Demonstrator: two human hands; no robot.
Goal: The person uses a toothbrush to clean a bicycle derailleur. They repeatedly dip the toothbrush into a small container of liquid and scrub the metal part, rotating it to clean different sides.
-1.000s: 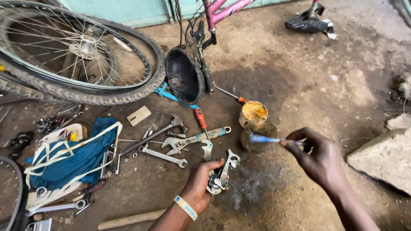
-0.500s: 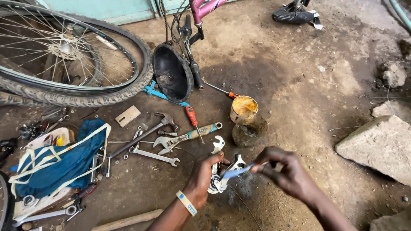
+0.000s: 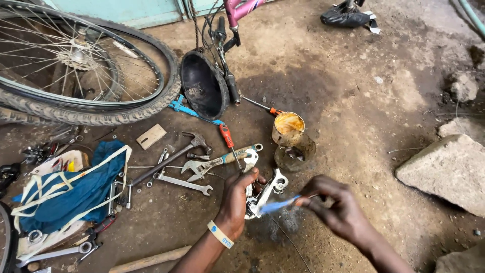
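My left hand (image 3: 236, 201) grips a silver bicycle derailleur (image 3: 263, 192) just above the dirt floor; a pale wristband circles that wrist. My right hand (image 3: 337, 207) pinches a small blue-handled brush (image 3: 279, 205), whose tip touches the derailleur near my left fingers. A tin of yellow grease (image 3: 288, 126) stands beyond the derailleur, with a dirty round lid (image 3: 295, 152) lying in front of it.
Wrenches (image 3: 184, 183), a hammer (image 3: 173, 157) and a red-handled screwdriver (image 3: 228, 137) lie left of my hands. A blue bag (image 3: 76, 189), a bicycle wheel (image 3: 81, 65) and a black bowl (image 3: 202, 83) sit further left. A concrete block (image 3: 447, 169) lies at the right.
My right hand has carried the brush from over the grease tin down and left onto the derailleur. My left hand has kept hold of the derailleur.
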